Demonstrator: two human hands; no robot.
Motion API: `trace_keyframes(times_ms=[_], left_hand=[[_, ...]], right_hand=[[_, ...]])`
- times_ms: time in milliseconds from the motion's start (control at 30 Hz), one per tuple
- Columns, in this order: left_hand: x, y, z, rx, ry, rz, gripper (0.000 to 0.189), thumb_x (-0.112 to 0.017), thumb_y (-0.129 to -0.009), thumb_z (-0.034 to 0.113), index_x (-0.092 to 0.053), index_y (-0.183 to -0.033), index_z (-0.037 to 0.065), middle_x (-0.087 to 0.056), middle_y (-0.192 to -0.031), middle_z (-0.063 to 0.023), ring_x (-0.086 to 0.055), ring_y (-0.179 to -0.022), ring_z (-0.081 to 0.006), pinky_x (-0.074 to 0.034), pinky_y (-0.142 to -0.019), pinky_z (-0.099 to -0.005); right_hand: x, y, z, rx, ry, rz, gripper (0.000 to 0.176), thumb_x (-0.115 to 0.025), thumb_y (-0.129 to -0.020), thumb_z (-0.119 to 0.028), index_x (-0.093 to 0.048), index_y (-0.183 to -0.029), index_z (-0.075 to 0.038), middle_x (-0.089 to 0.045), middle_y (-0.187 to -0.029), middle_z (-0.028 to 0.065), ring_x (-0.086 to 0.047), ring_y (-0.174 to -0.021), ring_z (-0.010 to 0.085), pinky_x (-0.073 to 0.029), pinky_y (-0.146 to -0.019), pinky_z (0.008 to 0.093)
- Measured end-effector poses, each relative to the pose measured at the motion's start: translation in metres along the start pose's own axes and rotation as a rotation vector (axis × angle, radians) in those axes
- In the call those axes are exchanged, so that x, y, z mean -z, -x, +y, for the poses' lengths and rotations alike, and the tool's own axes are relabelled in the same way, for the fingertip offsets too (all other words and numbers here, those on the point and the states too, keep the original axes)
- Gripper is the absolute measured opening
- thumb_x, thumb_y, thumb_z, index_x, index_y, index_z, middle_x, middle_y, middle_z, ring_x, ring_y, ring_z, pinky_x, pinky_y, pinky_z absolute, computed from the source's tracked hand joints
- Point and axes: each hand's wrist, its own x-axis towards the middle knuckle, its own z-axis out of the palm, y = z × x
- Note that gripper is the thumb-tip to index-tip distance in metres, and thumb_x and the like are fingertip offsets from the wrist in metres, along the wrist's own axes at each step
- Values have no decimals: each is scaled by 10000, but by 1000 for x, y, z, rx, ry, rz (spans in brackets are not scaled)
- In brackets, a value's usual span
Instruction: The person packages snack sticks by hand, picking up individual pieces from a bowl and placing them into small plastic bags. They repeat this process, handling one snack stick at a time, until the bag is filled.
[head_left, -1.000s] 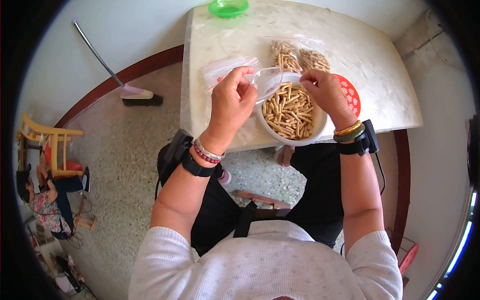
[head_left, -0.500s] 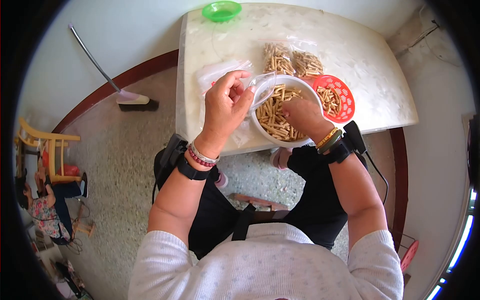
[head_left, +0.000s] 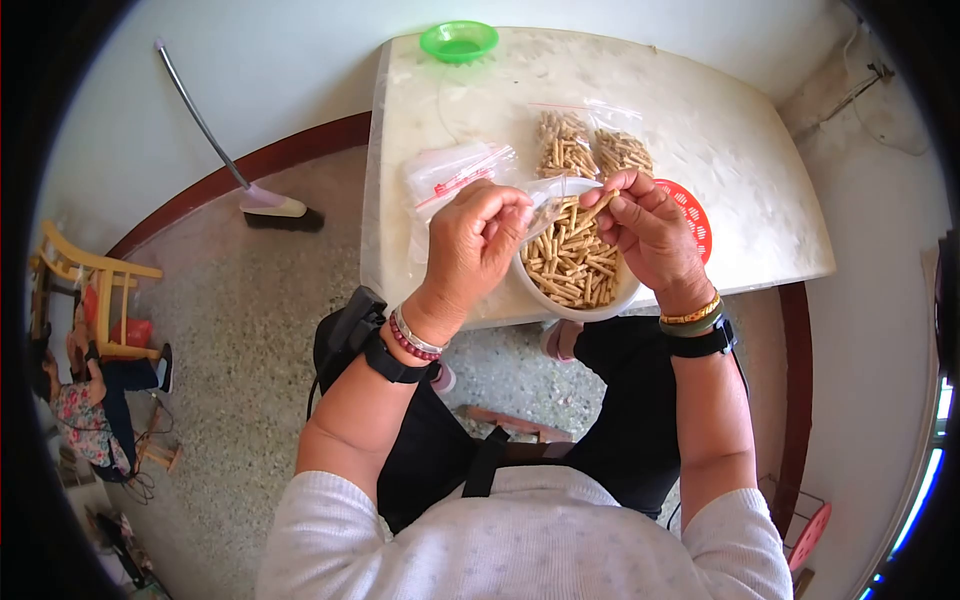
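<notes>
My left hand [head_left: 470, 245] is closed, its fingertips pinching the edge of a clear plastic bag [head_left: 547, 190] over the far left rim of a white tub [head_left: 592, 314]. In the tub lie many short tan sticks [head_left: 572, 268]. Just right of the bag, my right hand [head_left: 655, 238] is raised above the tub, thumb and fingers closed on a few of the same sticks [head_left: 602, 203]. Partly hidden behind that hand is a red perforated basket [head_left: 697, 222]. Two clear bags filled with sticks, a left one [head_left: 565, 147] and a right one [head_left: 622, 152], lie beyond the tub.
A pile of flat clear zip bags [head_left: 435, 178] lies on the table [head_left: 720, 110] to the left. At the far edge stands a green bowl [head_left: 459, 42]. A broom [head_left: 275, 208] leans on the wall; at far left, another person [head_left: 95, 420] sits near a wooden chair [head_left: 125, 270].
My right hand has come up out of the tub with a few sticks and turned towards the bag. My left hand still grips the bag, now slightly further right and lower in view.
</notes>
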Motion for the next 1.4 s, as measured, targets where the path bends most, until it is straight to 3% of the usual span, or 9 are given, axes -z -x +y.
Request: trace_keyframes(times_ms=[167,333,567,767,833,1067,1233,1367,1400], left_hand=[[-1,3,12,51,-13,-104,107,-638,-914,117,-648,-939,13,-581,-793,-38,-517,-642,-103,-412,-556,-234],[-4,3,8,-148,-52,-70,155,-629,-924,149,-633,-934,-6,-563,-792,-74,-562,-691,-180,-447,-602,-289],[-7,6,7,-159,-104,-67,105,-658,-884,90,-613,-888,-4,-560,-804,-81,-569,-729,-213,-454,-637,-313],[-6,5,11,-132,-148,-23,118,-707,-823,68,-602,-837,15,-560,-805,-82,-566,-735,-244,-455,-669,-343],[-6,6,10,-66,-162,-35,145,-730,-800,144,-606,-832,75,-568,-826,-48,-579,-793,-253,-419,-720,-378],[-6,5,8,-91,-209,-11,190,-765,-742,95,-598,-831,81,-568,-823,-42,-577,-808,-251,-414,-732,-374],[-4,3,10,-118,-229,32,229,-769,-723,8,-578,-844,45,-581,-808,-79,-596,-776,-258,-474,-686,-334],[-4,2,8,-143,-226,39,240,-780,-759,91,-576,-874,41,-580,-814,-74,-579,-756,-223,-471,-693,-319],[-2,0,11,-62,-107,70,258,-786,-762,132,-572,-875,43,-583,-830,-78,-579,-765,-224,-467,-697,-327]], right_hand=[[-20,-1,2,46,-54,-49,94,-560,-963,-74,-599,-1048,-62,-660,-1045,64,-542,-770,64,-453,-688,208],[-25,-2,6,41,-56,-49,104,-589,-946,-64,-608,-1047,-51,-648,-996,19,-528,-768,50,-446,-679,206],[-24,-1,14,4,-19,-52,132,-604,-936,-57,-624,-1066,-40,-605,-910,-19,-504,-746,47,-427,-667,202],[-27,1,12,39,54,-25,151,-623,-929,-69,-638,-1075,-35,-606,-887,-26,-499,-729,47,-424,-662,199],[-27,0,12,53,81,-14,151,-628,-928,-76,-641,-1073,-35,-607,-885,-28,-497,-726,46,-423,-661,198],[-33,3,10,51,224,42,138,-640,-926,-93,-641,-1053,-39,-609,-904,-39,-506,-765,32,-426,-686,185],[-31,3,12,56,222,30,119,-635,-927,-84,-641,-1038,-40,-605,-918,-47,-510,-797,23,-426,-705,175],[-29,2,13,80,257,55,108,-628,-927,-67,-641,-1030,-37,-605,-902,-47,-512,-785,23,-428,-697,174],[-27,1,12,112,284,95,100,-623,-929,-60,-641,-1024,-35,-604,-892,-47,-513,-779,23,-428,-693,175]])
